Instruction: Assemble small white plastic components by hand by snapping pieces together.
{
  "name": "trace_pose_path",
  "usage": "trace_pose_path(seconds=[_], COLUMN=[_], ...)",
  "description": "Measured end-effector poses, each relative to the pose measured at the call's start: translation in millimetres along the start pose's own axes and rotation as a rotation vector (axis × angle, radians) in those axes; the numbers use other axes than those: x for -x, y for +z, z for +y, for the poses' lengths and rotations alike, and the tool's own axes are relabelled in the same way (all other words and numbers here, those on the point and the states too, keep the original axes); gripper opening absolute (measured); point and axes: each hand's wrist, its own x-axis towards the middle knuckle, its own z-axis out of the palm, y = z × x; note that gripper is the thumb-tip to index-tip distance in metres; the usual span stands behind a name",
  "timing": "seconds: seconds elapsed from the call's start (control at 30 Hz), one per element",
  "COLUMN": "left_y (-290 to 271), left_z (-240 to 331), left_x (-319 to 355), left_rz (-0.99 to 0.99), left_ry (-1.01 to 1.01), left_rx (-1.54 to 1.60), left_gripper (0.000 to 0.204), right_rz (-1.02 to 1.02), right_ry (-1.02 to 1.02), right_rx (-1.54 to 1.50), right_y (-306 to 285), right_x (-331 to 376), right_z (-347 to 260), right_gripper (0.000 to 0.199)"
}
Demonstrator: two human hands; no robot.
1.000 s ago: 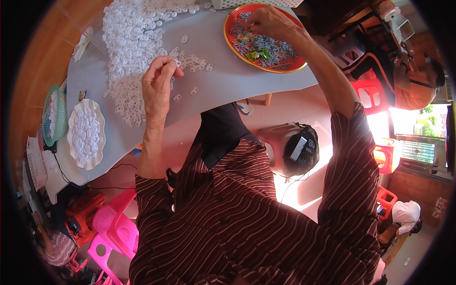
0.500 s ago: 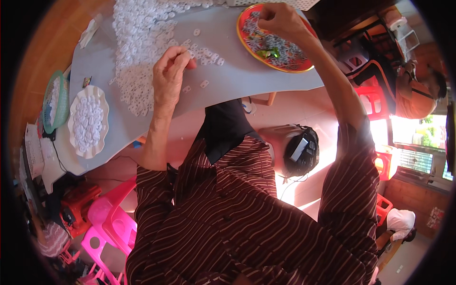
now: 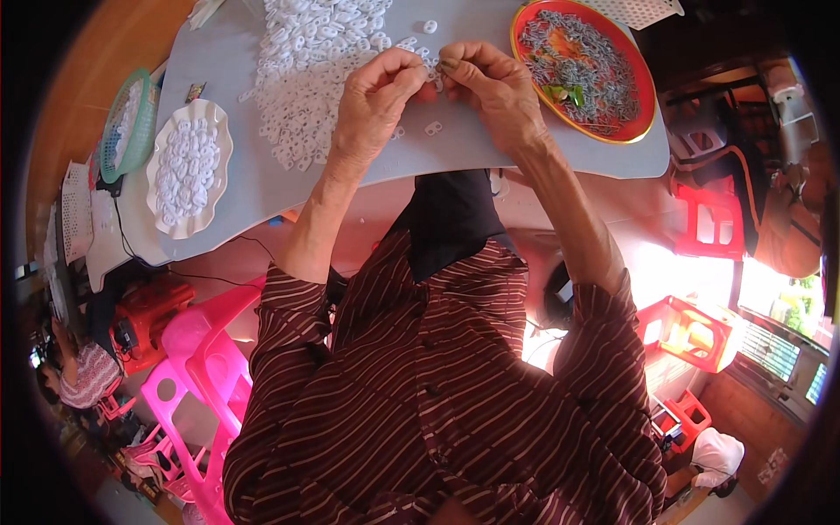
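My left hand [image 3: 382,101] and my right hand [image 3: 500,96] meet fingertip to fingertip above the near part of the table. Each is closed in a pinch, and what lies between the fingertips is too small to make out. Behind and left of them spreads a pile of small white plastic pieces with holes [image 3: 315,52], a few lying loose near my fingers. Just right of my right hand stands a red round tray with a yellow rim [image 3: 643,96]. It holds many small grey screw-like pieces [image 3: 582,66] and a green item [image 3: 564,94].
At the table's left are a wavy-edged white dish [image 3: 220,166] of white pieces and a green basket [image 3: 136,149]. A white perforated basket [image 3: 643,10] sits at the back right. Pink chairs [image 3: 197,350] and red stools [image 3: 709,214] stand around; other people sit farther off.
My right hand has come left from over the red tray to meet my left hand. The view has shifted, so the table's things appear farther right.
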Motion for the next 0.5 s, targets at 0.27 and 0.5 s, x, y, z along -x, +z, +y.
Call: trace_pose_path(seconds=[0.27, 0.5], left_y=[-1.2, -0.5], left_z=[-6.3, -5.9], left_x=[-0.1, -0.1], left_rz=[-0.012, -0.021], left_ry=[0.065, 0.091], left_rx=[-0.037, -0.074], left_gripper=[0.008, 0.008], right_rz=[0.047, 0.065], right_ry=[-0.063, -0.055], right_rx=[-0.006, 0.033], right_y=[7.3, 7.0], right_x=[3.4, 5.2], right_z=[1.2, 2.3], right_gripper=[0.021, 0.024])
